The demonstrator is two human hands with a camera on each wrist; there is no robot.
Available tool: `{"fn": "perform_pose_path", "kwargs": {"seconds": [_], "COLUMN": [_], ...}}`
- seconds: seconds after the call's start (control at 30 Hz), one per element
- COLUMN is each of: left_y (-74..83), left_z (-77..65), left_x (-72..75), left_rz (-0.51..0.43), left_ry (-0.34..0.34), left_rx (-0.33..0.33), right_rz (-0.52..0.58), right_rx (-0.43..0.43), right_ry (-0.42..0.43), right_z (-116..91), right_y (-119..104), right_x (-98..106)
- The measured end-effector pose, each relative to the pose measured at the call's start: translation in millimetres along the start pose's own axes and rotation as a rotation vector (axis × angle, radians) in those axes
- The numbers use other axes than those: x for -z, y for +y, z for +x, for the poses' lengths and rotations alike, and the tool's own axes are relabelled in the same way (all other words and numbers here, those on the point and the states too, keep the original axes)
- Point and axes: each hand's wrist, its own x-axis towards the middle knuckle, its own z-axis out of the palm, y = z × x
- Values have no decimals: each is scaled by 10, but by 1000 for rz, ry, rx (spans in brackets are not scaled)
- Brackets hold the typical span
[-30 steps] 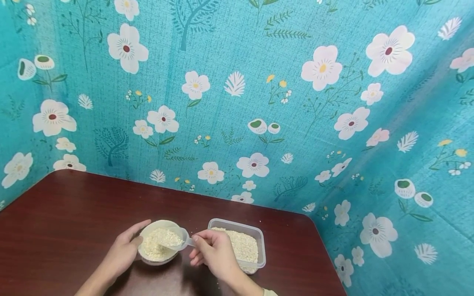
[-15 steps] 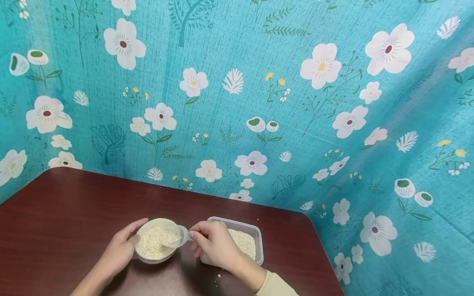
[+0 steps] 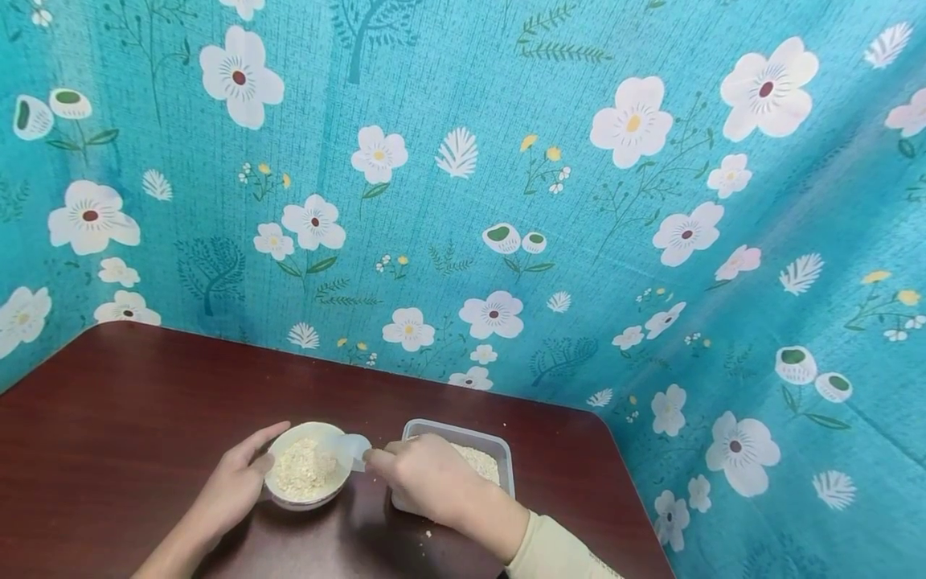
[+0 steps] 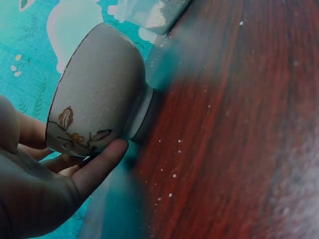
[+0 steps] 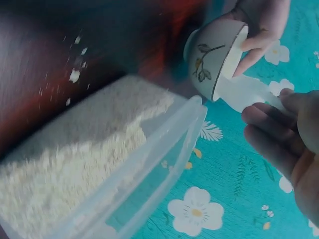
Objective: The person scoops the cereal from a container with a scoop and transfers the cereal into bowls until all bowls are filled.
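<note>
My left hand [image 3: 235,481] holds a white bowl [image 3: 295,505] of pale oat flakes [image 3: 304,473] at its left side, thumb at the rim. In the left wrist view the bowl [image 4: 99,84] shows a brown leaf pattern, and its foot is at the tabletop. My right hand [image 3: 434,476] pinches the handle of a translucent plastic scoop [image 3: 353,450]. The scoop is tipped over the bowl's right rim, its mouth inside. In the right wrist view, thumb and fingers meet on the handle of the scoop [image 5: 244,94].
A clear plastic container [image 3: 463,429] of oat flakes stands right of the bowl, partly behind my right hand. Loose flakes [image 5: 75,75] lie on the dark red wooden table [image 3: 181,386]. A turquoise floral cloth [image 3: 434,241] hangs behind the table.
My right hand has turned over, tipping the scoop further into the bowl. Flakes visible in the scoop earlier now lie in the bowl. The left hand keeps its hold.
</note>
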Motion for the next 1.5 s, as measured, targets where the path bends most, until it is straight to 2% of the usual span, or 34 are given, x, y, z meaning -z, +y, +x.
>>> {"fn": "perform_pose_path", "kwargs": {"seconds": [0.13, 0.23, 0.37, 0.5, 0.63, 0.83, 0.97, 1.03, 1.17, 1.37, 1.5], "left_y": [-5, -10, -13, -11, -10, 14, 47, 61, 78, 107, 137], "left_z": [2, -2, 1, 10, 18, -4, 0, 0, -14, -26, -40], "left_x": [-1, -2, -7, -12, -13, 24, 42, 50, 71, 95, 98], "left_rz": [-21, -30, -57, -71, -46, 57, 88, 95, 103, 109, 111], "left_ry": [-2, -6, -7, -3, 0, 22, 36, 44, 64, 93, 118], "left_rx": [7, 9, 9, 10, 4, 17, -13, -32, -51, -83, -124], "right_rz": [-181, -239, -228, -223, -225, -210, -184, -138, 26, 343, 639], "right_rx": [115, 167, 176, 172, 161, 158, 145, 123, 41, -125, -304], "right_ry": [-41, -78, -97, -74, -61, -39, -33, -13, 69, 163, 184], "right_z": [-29, -58, -87, -102, -133, -166, -169, -175, -203, -244, -248], "right_y": [-7, -17, -33, -42, -38, -39, -35, -23, 9, 18, -33], "right_x": [42, 58, 67, 68, 58, 23, 17, -2, -62, -128, -138]}}
